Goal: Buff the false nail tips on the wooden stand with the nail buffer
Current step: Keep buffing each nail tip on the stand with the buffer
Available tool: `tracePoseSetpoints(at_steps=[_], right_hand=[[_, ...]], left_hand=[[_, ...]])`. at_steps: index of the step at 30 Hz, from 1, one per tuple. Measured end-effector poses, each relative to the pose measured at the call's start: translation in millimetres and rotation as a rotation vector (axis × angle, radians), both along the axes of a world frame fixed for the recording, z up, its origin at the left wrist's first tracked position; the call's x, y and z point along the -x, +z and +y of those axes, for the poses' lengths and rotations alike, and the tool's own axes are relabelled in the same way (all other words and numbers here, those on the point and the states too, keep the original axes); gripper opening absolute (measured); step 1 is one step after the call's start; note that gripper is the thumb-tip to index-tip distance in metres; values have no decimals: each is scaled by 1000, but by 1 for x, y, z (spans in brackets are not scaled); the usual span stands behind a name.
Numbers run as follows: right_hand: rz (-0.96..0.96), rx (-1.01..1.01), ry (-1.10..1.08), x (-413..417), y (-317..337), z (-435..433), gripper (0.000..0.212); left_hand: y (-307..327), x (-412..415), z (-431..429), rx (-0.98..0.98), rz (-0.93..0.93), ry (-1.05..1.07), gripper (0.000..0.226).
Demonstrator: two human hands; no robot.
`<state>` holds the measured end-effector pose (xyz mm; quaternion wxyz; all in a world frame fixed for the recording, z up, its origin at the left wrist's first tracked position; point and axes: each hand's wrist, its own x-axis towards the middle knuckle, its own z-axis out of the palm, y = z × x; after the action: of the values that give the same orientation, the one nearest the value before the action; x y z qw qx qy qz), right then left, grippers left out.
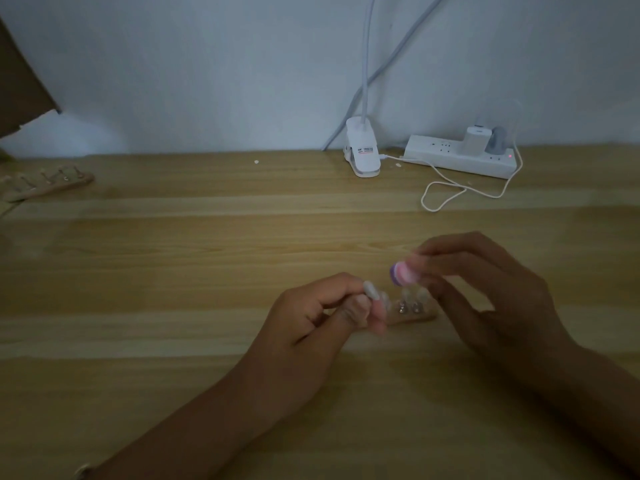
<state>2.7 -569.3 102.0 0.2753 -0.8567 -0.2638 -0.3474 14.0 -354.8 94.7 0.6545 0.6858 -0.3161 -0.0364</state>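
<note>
My left hand [322,313] pinches a pale false nail tip [371,291] between thumb and fingers, lifted off the stand. My right hand [485,289] grips a small pink and purple nail buffer [401,273], held just right of and above that tip, not clearly touching it. Between and behind my hands lies the wooden stand [415,317] with two nail tips [414,295] upright on metal holders; its left end is hidden by my left fingers. The light is dim and the fingertips are blurred.
A second wooden stand [52,183] with several pegs lies at the far left. At the back stand a white clip lamp [362,150] and a white power strip [460,157] with plugs and a looping white cable [443,195]. The wooden table [173,271] spreads all around.
</note>
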Motion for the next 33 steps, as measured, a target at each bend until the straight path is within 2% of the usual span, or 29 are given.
tracePoseSetpoints(at_steps=[3, 6, 9, 14, 18, 22, 26, 30, 33], right_hand=[[-24, -89, 47, 5, 1, 9, 25], [-93, 2, 159, 13, -3, 22, 25], [-109, 75, 138, 10, -1, 18, 25], [-82, 30, 199, 13, -7, 20, 24], [-120, 79, 93, 8, -1, 15, 19], [-74, 43, 208, 15, -8, 20, 23], [-88, 61, 146, 8, -5, 13, 26], [-95, 35, 205, 14, -13, 19, 24], [-92, 106, 70, 4, -11, 9, 21]], left_hand=[[1, 1, -1, 40, 49, -74, 22], [3, 2, -1, -11, 54, -125, 24], [3, 0, 2, -13, 116, -120, 26], [7, 2, 3, -2, 224, -162, 26], [10, 4, 4, -15, 294, -201, 28], [13, 4, 4, -11, 291, -200, 25], [12, 5, 5, -42, 302, -185, 27], [11, 6, 3, -35, 313, -199, 25], [11, 5, 6, -55, 314, -236, 27]])
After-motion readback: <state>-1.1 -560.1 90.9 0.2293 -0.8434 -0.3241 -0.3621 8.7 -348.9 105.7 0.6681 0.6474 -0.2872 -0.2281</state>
